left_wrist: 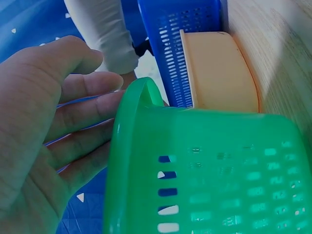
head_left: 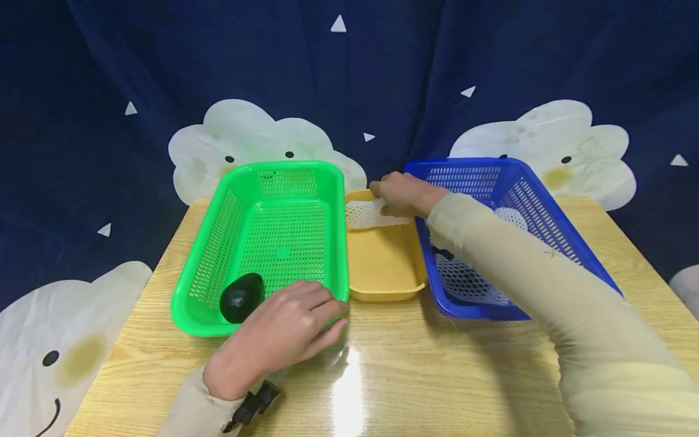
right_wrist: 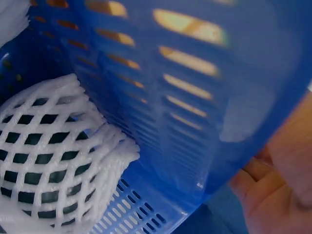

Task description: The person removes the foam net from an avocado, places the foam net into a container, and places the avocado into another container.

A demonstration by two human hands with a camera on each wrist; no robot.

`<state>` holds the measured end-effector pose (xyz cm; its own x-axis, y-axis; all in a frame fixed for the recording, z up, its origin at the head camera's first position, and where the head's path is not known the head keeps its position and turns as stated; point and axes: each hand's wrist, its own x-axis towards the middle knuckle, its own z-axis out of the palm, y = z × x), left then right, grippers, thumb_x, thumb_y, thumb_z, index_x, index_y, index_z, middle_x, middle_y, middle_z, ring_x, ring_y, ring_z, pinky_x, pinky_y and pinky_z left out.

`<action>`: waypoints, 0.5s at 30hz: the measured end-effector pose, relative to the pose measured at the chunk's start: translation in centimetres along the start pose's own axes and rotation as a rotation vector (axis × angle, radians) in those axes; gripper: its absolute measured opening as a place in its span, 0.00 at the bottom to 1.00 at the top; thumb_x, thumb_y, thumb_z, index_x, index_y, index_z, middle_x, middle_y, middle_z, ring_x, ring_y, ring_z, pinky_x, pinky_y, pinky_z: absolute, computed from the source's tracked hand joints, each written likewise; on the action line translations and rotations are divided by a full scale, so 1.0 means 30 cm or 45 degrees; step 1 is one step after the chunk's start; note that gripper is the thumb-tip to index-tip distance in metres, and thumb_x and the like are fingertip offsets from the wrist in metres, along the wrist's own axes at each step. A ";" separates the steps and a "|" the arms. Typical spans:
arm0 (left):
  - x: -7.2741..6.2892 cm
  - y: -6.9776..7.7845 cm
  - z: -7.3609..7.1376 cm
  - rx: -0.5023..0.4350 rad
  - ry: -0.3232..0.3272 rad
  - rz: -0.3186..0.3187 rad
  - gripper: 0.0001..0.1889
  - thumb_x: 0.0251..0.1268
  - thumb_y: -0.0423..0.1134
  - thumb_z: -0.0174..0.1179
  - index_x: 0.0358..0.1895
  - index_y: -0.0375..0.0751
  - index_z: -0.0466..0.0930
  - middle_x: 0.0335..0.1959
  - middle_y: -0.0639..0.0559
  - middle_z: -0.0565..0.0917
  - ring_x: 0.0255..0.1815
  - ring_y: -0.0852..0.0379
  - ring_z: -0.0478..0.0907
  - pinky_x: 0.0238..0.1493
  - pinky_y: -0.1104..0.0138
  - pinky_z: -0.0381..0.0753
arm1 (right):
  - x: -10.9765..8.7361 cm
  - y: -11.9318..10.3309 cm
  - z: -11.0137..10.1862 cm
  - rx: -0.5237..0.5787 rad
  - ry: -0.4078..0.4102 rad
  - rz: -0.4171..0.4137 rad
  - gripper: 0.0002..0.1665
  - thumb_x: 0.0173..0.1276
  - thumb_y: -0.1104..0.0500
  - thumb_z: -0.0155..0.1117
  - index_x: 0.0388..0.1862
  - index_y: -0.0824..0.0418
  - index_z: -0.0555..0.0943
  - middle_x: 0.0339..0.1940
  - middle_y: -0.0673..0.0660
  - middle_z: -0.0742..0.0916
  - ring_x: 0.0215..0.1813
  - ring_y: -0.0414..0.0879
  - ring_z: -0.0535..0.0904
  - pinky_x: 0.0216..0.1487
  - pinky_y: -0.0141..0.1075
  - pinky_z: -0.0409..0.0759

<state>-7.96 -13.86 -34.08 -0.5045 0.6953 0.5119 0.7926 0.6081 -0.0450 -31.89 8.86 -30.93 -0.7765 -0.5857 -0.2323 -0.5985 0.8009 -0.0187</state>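
My right hand (head_left: 401,193) reaches over the back of a yellow tray (head_left: 382,258), its thumb and fingers around a white foam net sleeve (head_left: 363,215) that lies across the tray. That hand's fingers (right_wrist: 253,178) show partly beyond the blue basket wall in the right wrist view. The left hand (head_left: 284,325) hovers at the front right corner of a green basket (head_left: 182,291), fingers loosely bent beside the rim. A dark, glossy avocado-shaped fruit (head_left: 242,298) rests in that basket, next to the left hand.
Right of the tray stands a blue basket (head_left: 475,312). Inside it, dark fruit sits in white foam nets (right_wrist: 51,161), partly hidden by the right sleeve. All containers stand close together on a wooden table (head_left: 404,370), with a dark blue curtain (head_left: 262,54) behind.
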 end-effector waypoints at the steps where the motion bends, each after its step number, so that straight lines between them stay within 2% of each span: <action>1: 0.000 0.001 -0.002 0.000 0.001 0.000 0.05 0.65 0.43 0.67 0.36 0.47 0.89 0.31 0.60 0.88 0.38 0.62 0.86 0.52 0.66 0.87 | -0.003 0.001 -0.004 0.005 0.004 -0.003 0.24 0.72 0.54 0.69 0.64 0.59 0.78 0.59 0.64 0.84 0.59 0.59 0.81 0.68 0.53 0.80; 5: 0.002 0.003 -0.008 0.003 0.002 0.004 0.05 0.66 0.43 0.66 0.36 0.47 0.88 0.31 0.60 0.87 0.38 0.62 0.85 0.51 0.67 0.87 | -0.022 0.011 -0.026 0.037 0.034 -0.006 0.31 0.69 0.46 0.72 0.65 0.59 0.77 0.60 0.63 0.83 0.59 0.58 0.80 0.68 0.53 0.80; 8: 0.003 0.004 -0.012 0.000 0.010 0.005 0.05 0.66 0.42 0.66 0.36 0.47 0.88 0.31 0.60 0.87 0.37 0.62 0.85 0.50 0.66 0.87 | -0.038 0.019 -0.045 0.047 0.068 0.000 0.32 0.70 0.43 0.70 0.64 0.59 0.78 0.58 0.63 0.83 0.57 0.58 0.80 0.66 0.53 0.80; 11: 0.003 0.003 -0.014 -0.004 0.018 0.006 0.05 0.66 0.42 0.66 0.35 0.47 0.88 0.30 0.59 0.87 0.37 0.62 0.85 0.50 0.66 0.87 | -0.054 0.026 -0.062 0.046 0.070 0.029 0.29 0.72 0.44 0.68 0.65 0.58 0.78 0.59 0.62 0.83 0.57 0.57 0.80 0.66 0.53 0.81; 15: 0.003 0.003 -0.017 -0.009 0.022 0.007 0.05 0.65 0.42 0.66 0.35 0.47 0.87 0.30 0.59 0.86 0.36 0.62 0.85 0.50 0.67 0.87 | -0.075 0.036 -0.081 0.031 0.048 0.086 0.26 0.73 0.50 0.67 0.66 0.57 0.78 0.60 0.61 0.82 0.57 0.57 0.79 0.67 0.54 0.81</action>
<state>-7.75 -13.93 -33.61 -0.4945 0.6919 0.5261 0.7975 0.6019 -0.0420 -31.26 10.73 -28.07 -0.8220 -0.5342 -0.1970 -0.5400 0.8412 -0.0281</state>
